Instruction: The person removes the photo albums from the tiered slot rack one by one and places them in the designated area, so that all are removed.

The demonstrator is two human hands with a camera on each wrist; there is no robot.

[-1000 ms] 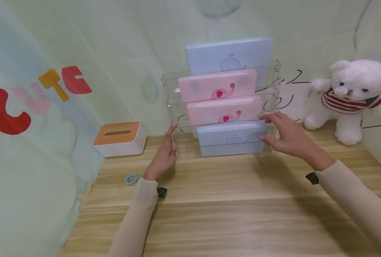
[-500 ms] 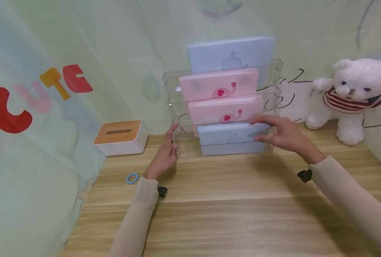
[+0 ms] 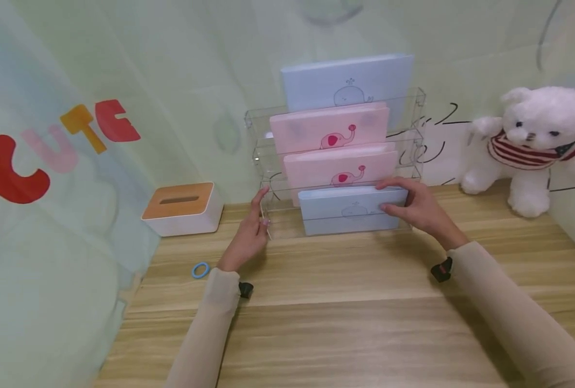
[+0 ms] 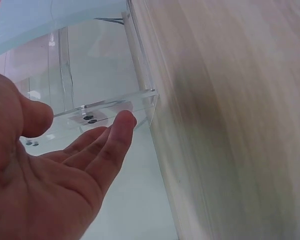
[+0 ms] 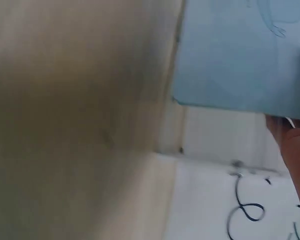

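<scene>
Arms point(image 3: 205, 328) stretched forward, left fingers point(image 4: 116, 142) nearly straight, right fingers point(image 3: 400, 182) pinching

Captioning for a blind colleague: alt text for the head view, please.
A person's right hand grips the front blue booklet in a clear rack, two pink booklets and another blue booklet behind; the left hand touches the rack's side. A tissue box and plush bear flank it.
</scene>
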